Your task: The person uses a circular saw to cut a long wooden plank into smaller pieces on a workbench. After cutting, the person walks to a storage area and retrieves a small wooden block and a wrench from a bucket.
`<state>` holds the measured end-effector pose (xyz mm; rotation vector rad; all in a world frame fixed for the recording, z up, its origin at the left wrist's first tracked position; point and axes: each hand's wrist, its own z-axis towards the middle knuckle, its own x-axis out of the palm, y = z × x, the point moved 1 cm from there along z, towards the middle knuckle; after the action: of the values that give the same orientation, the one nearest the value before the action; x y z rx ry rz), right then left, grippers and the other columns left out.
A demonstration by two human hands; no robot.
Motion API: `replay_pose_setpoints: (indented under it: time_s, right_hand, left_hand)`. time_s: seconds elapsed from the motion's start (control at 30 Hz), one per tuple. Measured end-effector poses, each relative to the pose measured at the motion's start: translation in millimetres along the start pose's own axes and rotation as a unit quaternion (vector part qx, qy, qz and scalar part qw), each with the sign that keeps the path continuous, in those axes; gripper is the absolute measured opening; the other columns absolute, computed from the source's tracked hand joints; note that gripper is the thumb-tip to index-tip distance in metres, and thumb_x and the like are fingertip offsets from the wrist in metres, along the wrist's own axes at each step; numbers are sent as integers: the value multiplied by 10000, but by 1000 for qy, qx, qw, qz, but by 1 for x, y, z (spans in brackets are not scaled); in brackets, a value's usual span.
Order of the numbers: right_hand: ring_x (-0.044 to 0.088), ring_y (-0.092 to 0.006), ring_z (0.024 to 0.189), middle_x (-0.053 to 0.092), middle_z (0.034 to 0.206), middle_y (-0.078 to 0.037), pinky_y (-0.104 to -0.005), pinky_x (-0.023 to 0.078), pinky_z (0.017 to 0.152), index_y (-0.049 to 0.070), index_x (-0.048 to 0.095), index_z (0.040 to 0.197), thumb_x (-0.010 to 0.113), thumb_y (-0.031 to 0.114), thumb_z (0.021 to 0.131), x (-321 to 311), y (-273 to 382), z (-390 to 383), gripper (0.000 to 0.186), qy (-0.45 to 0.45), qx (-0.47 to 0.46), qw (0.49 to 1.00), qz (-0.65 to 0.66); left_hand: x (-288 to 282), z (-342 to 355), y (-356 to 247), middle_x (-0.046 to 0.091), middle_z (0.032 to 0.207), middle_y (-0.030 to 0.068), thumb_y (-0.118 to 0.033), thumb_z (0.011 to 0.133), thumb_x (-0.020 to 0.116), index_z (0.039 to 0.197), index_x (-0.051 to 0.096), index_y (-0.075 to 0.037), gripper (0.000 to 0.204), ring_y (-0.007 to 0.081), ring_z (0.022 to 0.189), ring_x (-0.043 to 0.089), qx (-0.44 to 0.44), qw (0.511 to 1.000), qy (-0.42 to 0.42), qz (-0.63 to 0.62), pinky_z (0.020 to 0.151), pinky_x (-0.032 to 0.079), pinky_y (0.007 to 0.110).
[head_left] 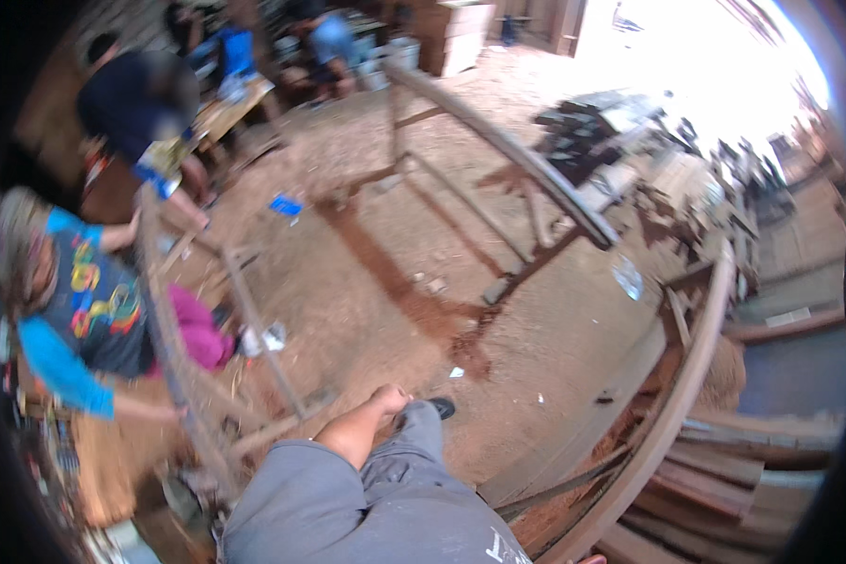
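Observation:
My left hand (391, 399) hangs in front of my grey trouser leg, its fingers curled together, and no object shows in it. It is above the dirt floor, near my dark shoe (441, 408). To the left, a person in a blue-sleeved top (94, 291) grips a wooden trestle frame (174, 348) with both hands. Ahead stands another wooden trestle (508, 155) with a long top beam. Close on my right a long curved-looking wooden beam (672, 414) runs past me. My right hand is out of sight.
Far left, a person in dark clothes (136, 99) bends by a small wooden table (230, 113). Scrap wood (583, 141) is heaped at the back right, and stacked boards (724, 479) lie at the right. A blue scrap (285, 204) and a clear plastic bottle (628, 278) are on the floor.

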<state>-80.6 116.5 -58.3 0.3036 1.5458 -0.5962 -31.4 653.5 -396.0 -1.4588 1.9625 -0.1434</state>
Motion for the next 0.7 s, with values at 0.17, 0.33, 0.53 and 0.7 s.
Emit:
replay_pose_setpoints:
  time_s: [0.17, 0.33, 0.53, 0.7]
  right_hand:
    - [688, -451, 944, 676, 1072, -300, -485, 541, 855, -89, 564, 1070, 834, 377, 775, 53, -37, 26, 614, -67, -5, 997, -50]
    - [590, -452, 1195, 594, 1142, -295, -517, 450, 1055, -82, 451, 1305, 721, 159, 842, 53, -17, 24, 588, 73, 225, 941, 244]
    - [555, -491, 1275, 566, 1348, -359, -524, 458, 1066, -11, 458, 1412, 720, 206, 860, -30, 9, -4, 648, 37, 235, 946, 221]
    - [626, -502, 1155, 628, 1251, -357, -577, 513, 977, 70, 456, 1469, 714, 274, 874, -21, -25, -43, 680, 47, 224, 947, 224]
  left_hand:
    - [-54, 79, -148, 764, 1085, 176, -456, 916, 722, 1079, 774, -82, 411, 318, 1051, 726, 121, 991, -48, -25, 949, 542, 417]
    - [-36, 86, -216, 770, 1047, 168, -431, 908, 755, 1073, 774, -60, 407, 272, 986, 732, 190, 981, -33, -3, 889, 557, 393]
    - [51, 49, -241, 739, 920, 44, -373, 951, 752, 1066, 756, -63, 331, 123, 724, 640, 143, 972, 186, -33, 644, 516, 308]
    - [116, -16, -279, 699, 936, 44, -334, 1009, 680, 1159, 703, -52, 320, 142, 763, 635, 180, 918, 347, 65, 671, 519, 308]
